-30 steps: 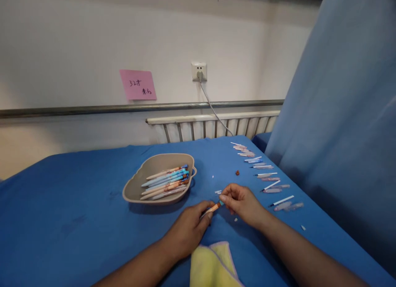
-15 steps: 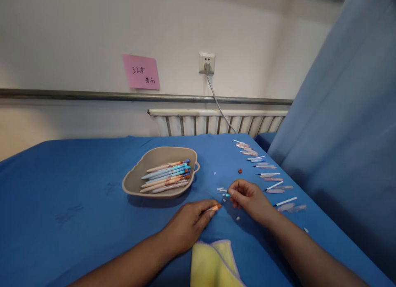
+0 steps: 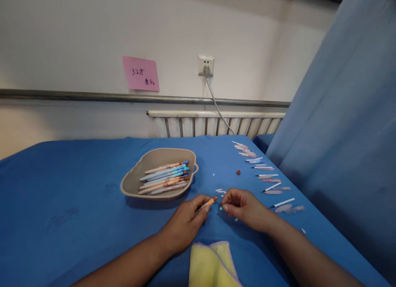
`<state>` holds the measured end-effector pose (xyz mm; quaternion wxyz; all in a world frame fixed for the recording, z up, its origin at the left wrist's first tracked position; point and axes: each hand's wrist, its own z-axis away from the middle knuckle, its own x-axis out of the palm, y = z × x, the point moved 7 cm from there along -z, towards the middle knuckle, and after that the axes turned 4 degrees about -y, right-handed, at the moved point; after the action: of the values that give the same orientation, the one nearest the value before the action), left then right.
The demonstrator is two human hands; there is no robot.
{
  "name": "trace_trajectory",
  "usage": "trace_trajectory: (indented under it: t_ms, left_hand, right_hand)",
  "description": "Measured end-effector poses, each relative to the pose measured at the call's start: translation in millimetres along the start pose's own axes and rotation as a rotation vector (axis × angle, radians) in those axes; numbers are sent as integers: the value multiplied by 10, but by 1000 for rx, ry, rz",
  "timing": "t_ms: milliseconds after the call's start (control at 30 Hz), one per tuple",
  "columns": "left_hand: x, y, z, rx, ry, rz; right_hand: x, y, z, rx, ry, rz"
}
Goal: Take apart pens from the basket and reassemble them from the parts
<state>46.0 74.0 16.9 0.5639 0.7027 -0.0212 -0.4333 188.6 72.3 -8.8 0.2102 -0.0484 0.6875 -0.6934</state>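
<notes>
My left hand (image 3: 188,223) is closed around an orange pen (image 3: 210,202), whose brown-orange end sticks out past the thumb. Just to the right, my right hand (image 3: 243,207) pinches a small teal piece (image 3: 221,208) between thumb and fingertips, a short gap from the pen's end. Several small white pieces (image 3: 220,191) lie on the blue cloth beyond the hands. A brown piece (image 3: 238,172) lies farther back. Behind my left hand, a taupe basin (image 3: 133,183) holds several orange, blue and pale pens (image 3: 167,174).
Along the right side of the blue-covered table (image 3: 77,188) lie groups of pen parts and white refills (image 3: 283,202). A folded yellow cloth (image 3: 210,264) is at the near edge. A blue curtain (image 3: 340,113) hangs at right; a white rail (image 3: 216,114) stands behind.
My left hand has raised the orange pen's end slightly. My right hand has moved toward me and a little left with the teal piece. The view has shifted slightly.
</notes>
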Motion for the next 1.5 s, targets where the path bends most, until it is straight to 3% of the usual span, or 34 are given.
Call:
trace_trajectory:
  t_ms: [200, 400, 500, 767, 1200, 1500]
  left_hand:
    - [-16, -22, -8, 8, 21, -36]
    - [-23, 17, -18, 24, 17, -96]
    - [-30, 48, -21, 49, 18, -128]
    - [-26, 79, -21, 73, 14, -158]
    - [-24, 118, 35, 137, 51, -131]
    - [-32, 128, 49, 131, 27, -85]
  right_hand:
    - [-80, -49, 91, -30, -62, 520]
    - [-654, -28, 50, 120, 228, 746]
    - [-784, 19, 54, 184, 287, 819]
    - [-776, 165, 55, 270, 238, 873]
    - [-604, 130, -19, 184, 161, 865]
    - [-592, 91, 3, 166, 146, 894]
